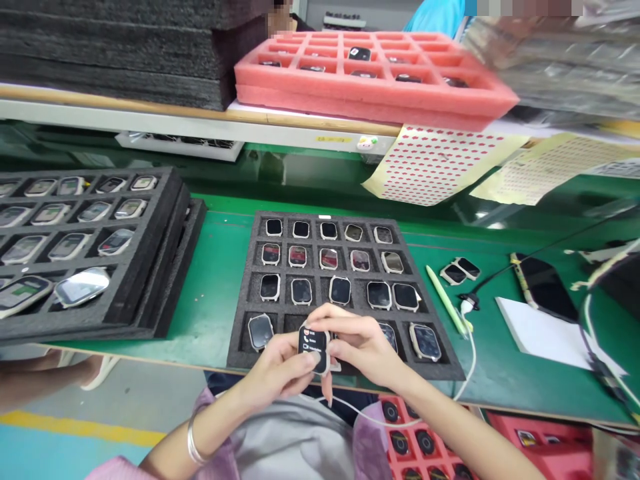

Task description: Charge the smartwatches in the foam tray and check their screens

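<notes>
Evidently, over the front of the foam tray (pixel 445 369), the left hand (pixel 280 367) was closed around one lit smartwatch (pixel 310 340), thumb on its screen; the right hand (pixel 365 343) pinched its far side. Steady edge support and light thumb pressure suited this. Eighteen watches (pixel 301 291) showed in the tray; right of it, one pen (pixel 445 300), two loose watches (pixel 454 274), one phone (pixel 545 288).

An electronics workshop: watches (pixel 301 291) sit in foam trays (pixel 246 300) on a green bench (pixel 220 267), a pink tray (pixel 370 103) rests on a shelf (pixel 280 132) above the bench, a yellow stripe (pixel 80 427) crosses the floor (pixel 150 393) before the bench.
</notes>
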Motion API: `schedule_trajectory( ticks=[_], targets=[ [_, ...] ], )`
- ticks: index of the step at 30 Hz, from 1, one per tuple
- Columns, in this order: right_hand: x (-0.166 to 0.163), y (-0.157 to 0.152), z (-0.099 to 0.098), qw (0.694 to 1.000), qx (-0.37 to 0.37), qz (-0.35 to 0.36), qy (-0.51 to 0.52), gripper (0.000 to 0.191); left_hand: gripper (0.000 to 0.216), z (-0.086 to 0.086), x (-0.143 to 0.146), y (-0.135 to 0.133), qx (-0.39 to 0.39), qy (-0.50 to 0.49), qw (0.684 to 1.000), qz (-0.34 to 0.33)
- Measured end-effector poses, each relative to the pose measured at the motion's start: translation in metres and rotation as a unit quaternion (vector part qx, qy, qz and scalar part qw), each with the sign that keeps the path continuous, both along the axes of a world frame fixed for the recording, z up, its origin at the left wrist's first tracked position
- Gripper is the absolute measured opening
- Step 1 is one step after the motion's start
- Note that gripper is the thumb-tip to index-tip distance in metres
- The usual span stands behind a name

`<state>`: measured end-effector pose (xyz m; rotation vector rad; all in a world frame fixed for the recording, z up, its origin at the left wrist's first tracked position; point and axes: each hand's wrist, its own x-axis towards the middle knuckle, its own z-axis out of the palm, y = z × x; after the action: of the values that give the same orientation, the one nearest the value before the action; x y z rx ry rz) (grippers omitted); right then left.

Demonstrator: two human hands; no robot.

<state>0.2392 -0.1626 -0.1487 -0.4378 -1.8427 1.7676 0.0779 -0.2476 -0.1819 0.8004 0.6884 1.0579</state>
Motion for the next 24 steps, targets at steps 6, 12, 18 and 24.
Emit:
schedule_trajectory(
  ticks=[6,12,18,24],
  targets=[
    [0.001,-0.001,0.008,0.984,0.147,-0.013,-0.102,0.042,0.034,0.017,-0.006,-0.003,-0.041,0.13,0.989,0.048],
    [-0.002,-0.009,0.008,0.958,0.257,-0.033,-0.123,0.058,0.03,0.014,-0.006,-0.005,-0.033,0.166,0.984,0.065],
    [-0.003,-0.013,0.013,0.942,0.29,-0.038,-0.164,0.05,0.029,0.011,-0.006,-0.006,-0.025,0.175,0.982,0.067],
    [-0.003,-0.015,0.014,0.933,0.314,-0.04,-0.173,0.051,0.027,0.012,-0.007,-0.007,-0.017,0.182,0.981,0.068]
  ],
)
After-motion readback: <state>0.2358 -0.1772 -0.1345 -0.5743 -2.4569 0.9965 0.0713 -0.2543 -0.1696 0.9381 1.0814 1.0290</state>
